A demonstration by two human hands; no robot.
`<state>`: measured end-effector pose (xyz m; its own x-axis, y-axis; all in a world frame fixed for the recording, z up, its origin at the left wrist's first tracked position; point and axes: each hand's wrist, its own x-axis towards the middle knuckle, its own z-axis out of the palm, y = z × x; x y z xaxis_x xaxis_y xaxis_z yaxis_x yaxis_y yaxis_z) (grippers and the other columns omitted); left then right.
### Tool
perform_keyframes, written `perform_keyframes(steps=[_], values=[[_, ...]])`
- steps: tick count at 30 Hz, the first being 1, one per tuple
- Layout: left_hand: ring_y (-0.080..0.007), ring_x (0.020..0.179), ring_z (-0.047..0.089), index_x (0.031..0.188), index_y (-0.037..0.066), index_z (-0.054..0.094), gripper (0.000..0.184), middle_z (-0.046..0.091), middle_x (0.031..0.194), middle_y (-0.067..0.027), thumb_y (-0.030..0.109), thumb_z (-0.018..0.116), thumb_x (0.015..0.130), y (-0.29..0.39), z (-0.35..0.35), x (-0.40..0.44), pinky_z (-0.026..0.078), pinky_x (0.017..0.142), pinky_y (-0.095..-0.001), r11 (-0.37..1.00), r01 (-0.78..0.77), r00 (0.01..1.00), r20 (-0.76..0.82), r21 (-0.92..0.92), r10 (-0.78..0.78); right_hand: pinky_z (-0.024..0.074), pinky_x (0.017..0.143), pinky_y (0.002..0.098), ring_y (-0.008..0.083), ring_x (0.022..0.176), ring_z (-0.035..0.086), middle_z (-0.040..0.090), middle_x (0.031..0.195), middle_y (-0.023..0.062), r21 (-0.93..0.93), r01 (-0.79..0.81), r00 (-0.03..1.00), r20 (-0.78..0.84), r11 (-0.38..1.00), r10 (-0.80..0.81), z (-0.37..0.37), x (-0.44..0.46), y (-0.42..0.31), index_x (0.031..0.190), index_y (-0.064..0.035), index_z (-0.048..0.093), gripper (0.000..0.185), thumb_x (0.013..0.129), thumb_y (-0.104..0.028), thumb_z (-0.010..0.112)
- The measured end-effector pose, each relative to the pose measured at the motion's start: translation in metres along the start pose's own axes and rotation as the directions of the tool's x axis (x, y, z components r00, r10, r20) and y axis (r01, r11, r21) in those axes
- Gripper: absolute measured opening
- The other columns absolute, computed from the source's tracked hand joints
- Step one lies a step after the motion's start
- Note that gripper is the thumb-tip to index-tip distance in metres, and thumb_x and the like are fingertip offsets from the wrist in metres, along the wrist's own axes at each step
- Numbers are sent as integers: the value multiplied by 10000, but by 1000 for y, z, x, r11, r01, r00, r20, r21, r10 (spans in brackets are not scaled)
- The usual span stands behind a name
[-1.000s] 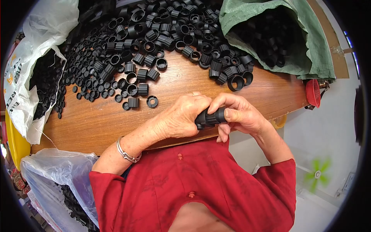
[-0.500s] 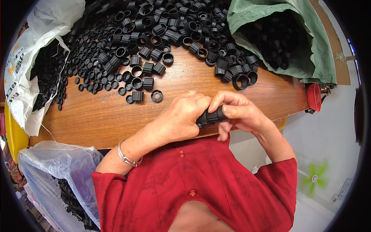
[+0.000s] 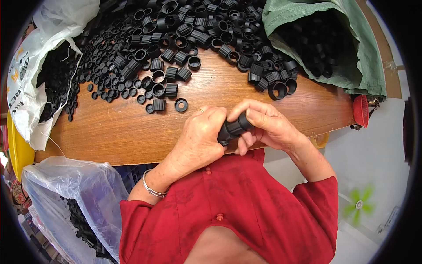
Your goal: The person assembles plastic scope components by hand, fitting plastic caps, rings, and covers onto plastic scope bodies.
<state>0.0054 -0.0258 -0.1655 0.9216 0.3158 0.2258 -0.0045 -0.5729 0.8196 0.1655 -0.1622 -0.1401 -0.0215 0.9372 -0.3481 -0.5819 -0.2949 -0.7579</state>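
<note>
At the near edge of the table, both hands are closed on one black plastic pipe fitting [image 3: 236, 127], a short tube with a wider collar at its right end. My left hand [image 3: 203, 132] wraps round the left end and hides much of it. My right hand [image 3: 268, 125] grips the collar end between thumb and fingers. Beyond the hands lie loose black parts: a ribbed ring [image 3: 159, 105], a flat washer-like ring [image 3: 181, 104] and a wide smooth ring [image 3: 277, 90].
A large heap of black rings and caps [image 3: 176, 35] covers the far side of the wooden table [image 3: 110, 136]. A white sack [image 3: 22, 97] and a green sack [image 3: 369, 66] hold more black parts. A clear plastic bag [image 3: 66, 176] with black pieces stands at lower left.
The fitting has tilted, its collar end now higher, and more of its tube shows. My right hand's lower fingers have curled in under it. The whole view has shifted slightly.
</note>
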Motion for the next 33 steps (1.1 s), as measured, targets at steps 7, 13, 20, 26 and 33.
perform_keyframes(steps=[7,13,20,26,33], values=[[-179,937,636,1325,26,502,823,614,1045,-48,12,872,590,-5,1,10,526,817,-336,301,514,827,372,-803,-420,535,678,262,145,683,630,637,796,82,-574,338,760,-301,746,-576,14,-3,3,1448,22,379,597,1017,-351,553],[-189,1008,609,1224,55,512,381,596,1117,-80,335,611,985,-4,25,6,544,860,-357,-244,382,779,453,-891,-433,490,982,543,421,1170,567,544,1297,228,-855,459,454,458,-240,-764,20,4,48,1192,-78,574,582,722,-263,864],[-282,1023,682,1331,63,514,531,637,1224,-150,488,394,1037,-7,13,12,564,895,-478,-236,649,660,690,-723,-297,539,871,322,245,1010,678,637,1184,168,-924,346,584,79,161,-808,21,21,-4,1232,-9,564,516,748,34,740],[-106,651,610,904,44,657,240,644,687,-32,262,603,988,-14,-16,18,499,647,-230,738,468,849,16,-487,-529,541,845,311,222,989,675,669,1084,142,-888,361,671,37,283,-741,2,33,-18,1165,-30,622,451,739,21,759],[-104,871,621,1072,14,684,395,663,888,-21,195,803,742,8,-11,64,494,829,-245,674,48,982,-90,-737,-167,555,847,363,292,1010,677,689,1093,123,-918,386,630,188,94,-753,15,34,-16,1158,-74,678,466,714,43,755]])
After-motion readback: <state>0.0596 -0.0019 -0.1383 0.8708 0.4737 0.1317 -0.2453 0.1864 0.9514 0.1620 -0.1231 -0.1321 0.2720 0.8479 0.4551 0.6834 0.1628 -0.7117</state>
